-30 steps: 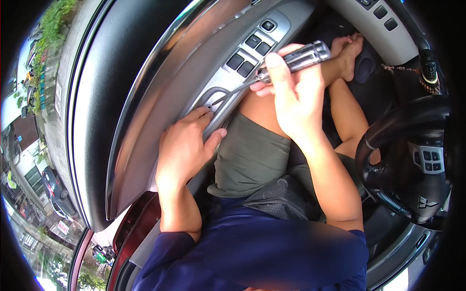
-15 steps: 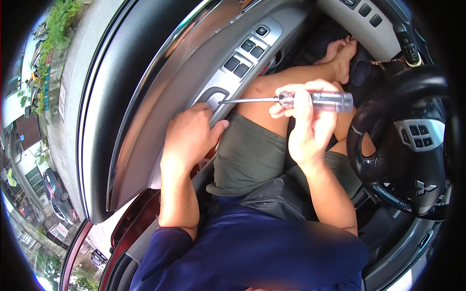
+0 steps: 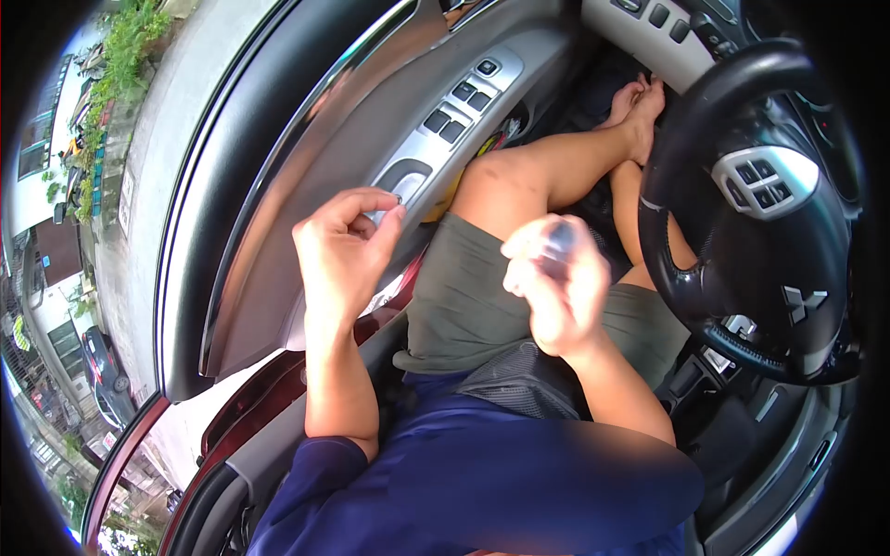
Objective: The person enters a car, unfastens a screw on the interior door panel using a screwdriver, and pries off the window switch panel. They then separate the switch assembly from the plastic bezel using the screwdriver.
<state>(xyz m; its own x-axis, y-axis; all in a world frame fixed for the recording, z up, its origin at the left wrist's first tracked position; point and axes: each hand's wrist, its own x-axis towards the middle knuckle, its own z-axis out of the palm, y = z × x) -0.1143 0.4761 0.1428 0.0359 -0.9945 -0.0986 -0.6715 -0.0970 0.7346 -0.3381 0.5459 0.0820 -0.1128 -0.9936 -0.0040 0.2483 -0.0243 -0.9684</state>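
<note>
My left hand (image 3: 345, 246) is raised beside the door's pull recess (image 3: 405, 180), thumb and fingertips pinched together. A tiny dark thing shows at the fingertips, too small to name. In my right hand (image 3: 565, 287), above my lap, is a screwdriver (image 3: 560, 239) with a clear handle. Its handle end points toward me and is blurred; the shaft is hidden. Ahead of my left hand lies the silver switch panel (image 3: 429, 146) on the armrest, with several black window switches.
The car door (image 3: 306, 185) stands open on the left, with the street outside. A black steering wheel (image 3: 654, 232) is close on the right. My bare legs (image 3: 505, 190) and green shorts (image 3: 468, 296) are below. Some items sit in the door pocket (image 3: 501, 134).
My left hand has lifted off the pull recess and now pinches. My right hand has drawn the screwdriver away from the recess and turned its handle end toward me. The view has shifted slightly.
</note>
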